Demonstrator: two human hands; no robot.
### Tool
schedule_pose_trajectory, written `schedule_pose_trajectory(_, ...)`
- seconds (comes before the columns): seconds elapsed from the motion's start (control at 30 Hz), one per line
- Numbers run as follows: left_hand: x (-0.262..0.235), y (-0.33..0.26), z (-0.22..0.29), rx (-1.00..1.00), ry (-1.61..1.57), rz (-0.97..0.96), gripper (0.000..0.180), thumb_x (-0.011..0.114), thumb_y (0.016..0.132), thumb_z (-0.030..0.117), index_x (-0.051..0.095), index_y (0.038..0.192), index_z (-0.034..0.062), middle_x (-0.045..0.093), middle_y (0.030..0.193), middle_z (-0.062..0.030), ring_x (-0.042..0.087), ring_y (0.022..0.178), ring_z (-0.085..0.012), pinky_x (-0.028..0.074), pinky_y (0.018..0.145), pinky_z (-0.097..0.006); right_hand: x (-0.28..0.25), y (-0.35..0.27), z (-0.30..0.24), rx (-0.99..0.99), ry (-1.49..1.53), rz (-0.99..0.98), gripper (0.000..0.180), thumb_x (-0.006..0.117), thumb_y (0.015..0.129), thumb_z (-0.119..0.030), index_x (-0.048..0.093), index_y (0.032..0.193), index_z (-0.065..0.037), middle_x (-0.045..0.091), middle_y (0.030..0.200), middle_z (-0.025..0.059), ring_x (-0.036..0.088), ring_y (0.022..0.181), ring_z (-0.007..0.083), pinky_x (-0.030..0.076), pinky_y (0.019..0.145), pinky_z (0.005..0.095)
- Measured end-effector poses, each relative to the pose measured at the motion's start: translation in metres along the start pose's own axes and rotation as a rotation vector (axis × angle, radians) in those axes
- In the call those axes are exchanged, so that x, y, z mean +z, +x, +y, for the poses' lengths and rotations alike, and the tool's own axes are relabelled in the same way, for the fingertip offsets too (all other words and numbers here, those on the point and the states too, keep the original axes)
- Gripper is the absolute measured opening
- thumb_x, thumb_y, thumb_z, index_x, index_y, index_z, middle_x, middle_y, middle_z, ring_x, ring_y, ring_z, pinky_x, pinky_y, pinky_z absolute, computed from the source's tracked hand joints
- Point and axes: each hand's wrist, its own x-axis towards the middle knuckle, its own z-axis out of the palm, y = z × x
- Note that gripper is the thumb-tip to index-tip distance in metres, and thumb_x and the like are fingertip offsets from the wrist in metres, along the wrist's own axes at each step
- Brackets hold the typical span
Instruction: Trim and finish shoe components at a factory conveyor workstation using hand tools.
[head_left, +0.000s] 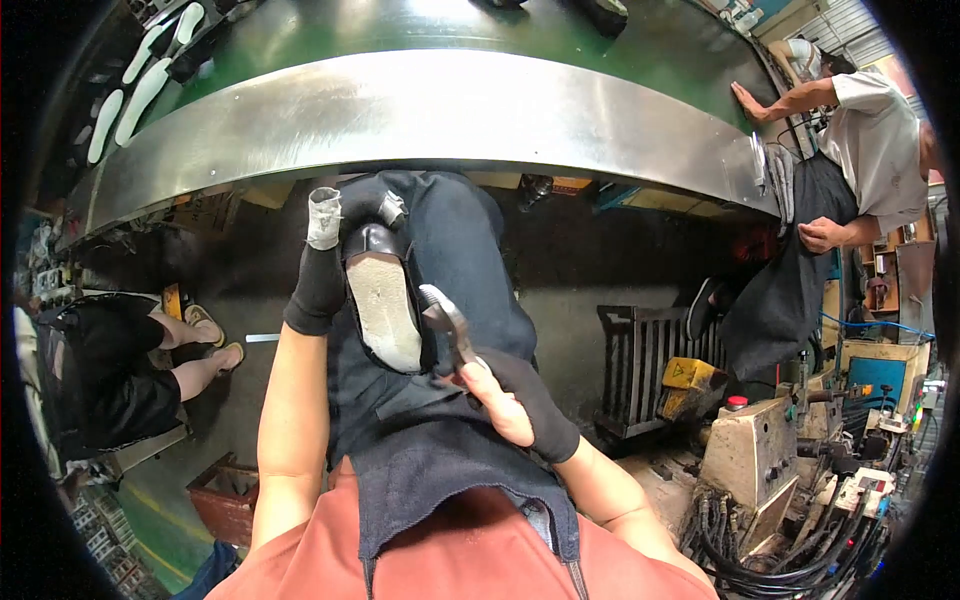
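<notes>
Setting: factory floor, curved steel conveyor rim (420,110) above shoe.
Shoe (385,310): sole up, looks stiff, light; clamp at heel.
Left hand (318,275): gloved, clasped around shoe's heel.
Right hand (515,400): fist squeezing pincers (447,320) beside sole.

Shoe (383,290): upper mostly hidden behind the sole and the left hand (318,275). Pliers (447,322): handles concealed inside the right hand (515,395). Co-worker (860,140): cut off by the right rim.

The steel-edged conveyor (440,110) arches close above the shoe (383,300) on the lap, closing off upward room. A machine (745,450) with hoses (790,545) crowds the right; the floor (235,400) to the left lies open.
</notes>
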Motion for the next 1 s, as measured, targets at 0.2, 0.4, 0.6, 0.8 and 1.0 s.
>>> schedule_pose_trajectory(0.2,0.030,0.013,0.007,0.038,0.057,-0.098,0.079,0.023,0.100,0.064,0.068,0.092,0.0007,0.068,0.098,-0.0102,0.059,0.105,-0.0237,0.041,0.101,-0.039,-0.010,0.050,0.004,0.015,0.172,-0.280,0.037,0.041,0.107,-0.029,0.062,0.104,0.002,0.059,0.088,-0.0016,0.051,0.082,0.0075,0.044,0.076,0.0277)
schedule_pose_trajectory(0.4,0.048,0.002,0.025,0.044,0.118,-0.070,0.072,0.028,0.100,0.063,0.067,0.092,0.0025,0.065,0.101,-0.0077,0.058,0.100,-0.0196,0.042,0.096,-0.034,-0.007,0.040,-0.021,0.033,0.008,-0.201,0.042,0.041,0.106,-0.035,0.057,0.082,-0.005,0.054,0.068,0.0009,0.052,0.064,0.0111,0.043,0.061,0.0285)
schedule_pose_trajectory(0.6,0.041,0.013,0.006,-0.138,0.032,0.026,0.059,0.038,0.101,0.056,0.065,0.093,0.0038,0.064,0.095,-0.0060,0.058,0.098,-0.0169,0.042,0.095,-0.031,0.066,0.066,0.057,-0.104,-0.041,0.248,0.037,0.048,0.104,-0.029,0.060,0.081,-0.003,0.060,0.068,0.0073,0.055,0.063,0.0185,0.045,0.061,0.0348)
schedule_pose_trajectory(0.8,0.035,-0.057,0.026,-0.029,-0.356,-0.094,0.062,0.037,0.098,0.054,0.062,0.115,-0.0001,0.062,0.124,-0.0184,0.051,0.128,-0.0295,0.033,0.112,-0.042,0.028,0.030,0.008,-0.246,-0.177,-0.223,0.034,0.054,0.099,-0.033,0.065,0.116,-0.006,0.066,0.108,0.0186,0.064,0.097,0.0334,0.048,0.083,0.0426)
schedule_pose_trajectory(1.0,0.026,-0.094,0.007,-0.250,0.119,-0.311,0.078,0.056,0.086,0.057,0.048,0.138,-0.0006,0.051,0.140,-0.0171,0.040,0.139,-0.0320,0.026,0.116,-0.043,0.003,-0.025,0.071,-0.565,-0.525,-0.445,0.046,0.063,0.086,-0.044,0.060,0.100,0.000,0.058,0.113,0.0194,0.060,0.106,0.0361,0.051,0.084,0.0435)
